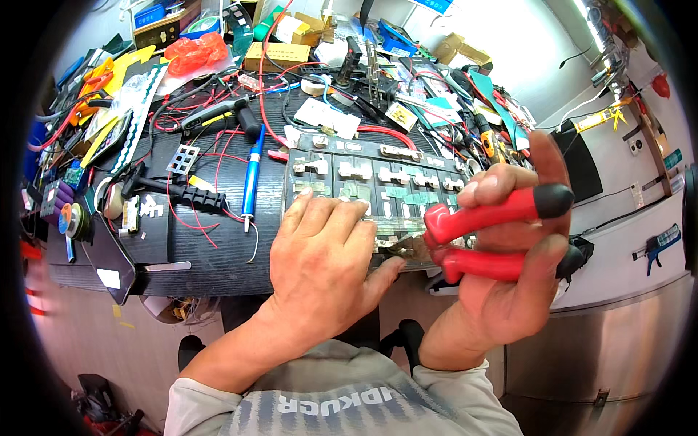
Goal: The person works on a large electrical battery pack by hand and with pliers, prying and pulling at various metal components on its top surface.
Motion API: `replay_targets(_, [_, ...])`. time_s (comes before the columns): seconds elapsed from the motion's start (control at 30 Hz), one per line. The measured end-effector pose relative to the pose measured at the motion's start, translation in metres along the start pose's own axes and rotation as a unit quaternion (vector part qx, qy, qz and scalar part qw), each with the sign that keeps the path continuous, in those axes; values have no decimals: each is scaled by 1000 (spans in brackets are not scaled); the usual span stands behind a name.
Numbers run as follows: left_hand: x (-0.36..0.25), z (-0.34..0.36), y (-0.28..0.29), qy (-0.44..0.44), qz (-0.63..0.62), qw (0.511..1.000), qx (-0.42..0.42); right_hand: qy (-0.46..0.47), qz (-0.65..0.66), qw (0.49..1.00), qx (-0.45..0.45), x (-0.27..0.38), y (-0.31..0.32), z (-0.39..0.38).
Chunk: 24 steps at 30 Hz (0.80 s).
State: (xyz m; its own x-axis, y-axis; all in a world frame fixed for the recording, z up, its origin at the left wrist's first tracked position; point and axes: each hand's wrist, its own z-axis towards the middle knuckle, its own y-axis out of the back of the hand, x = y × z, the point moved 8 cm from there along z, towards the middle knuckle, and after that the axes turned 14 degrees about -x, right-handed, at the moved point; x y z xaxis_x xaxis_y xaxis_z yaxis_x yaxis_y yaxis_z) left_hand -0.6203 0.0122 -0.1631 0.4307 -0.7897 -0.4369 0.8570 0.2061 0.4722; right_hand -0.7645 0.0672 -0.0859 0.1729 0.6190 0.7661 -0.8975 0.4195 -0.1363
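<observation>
A flat black battery pack (349, 149) with rows of metal tabs and pale green strips lies at the table's front edge. My left hand (320, 243) rests on its near part, fingertips on top and thumb spread toward the front edge. That hand covers some of the tabs. In my right hand (509, 291) is a pair of pliers (494, 214) with red handles and black ends, the handles apart between fingers and thumb. Their head points left, low over the pack's near right part; the jaws are hard to make out.
Left of the pack lie a blue pen-shaped tool (252, 178), a black hammer-shaped tool (182, 192) and thin red wires. Cables, boxes and a red plastic bag (195, 54) crowd the back. A yellow-black screwdriver (488, 138) lies right. A solder spool (71, 218) stands far left.
</observation>
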Motion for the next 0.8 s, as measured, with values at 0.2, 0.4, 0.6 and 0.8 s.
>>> replay_targets(0.2, [-2,-1,1,-11,5,1000,-4,-29,125,989,72,-5,-16,3])
replay_targets(0.4, [0,-4,1,-14,9,1000,9,-14,122,990,-66,-5,6,-3])
replay_targets(0.6, [3,-12,3,-9,12,1000,5,-24,201,971,-126,-14,28,-9])
replay_targets(0.8, [5,-17,2,-15,16,1000,-19,-43,229,971,-52,-15,20,-2])
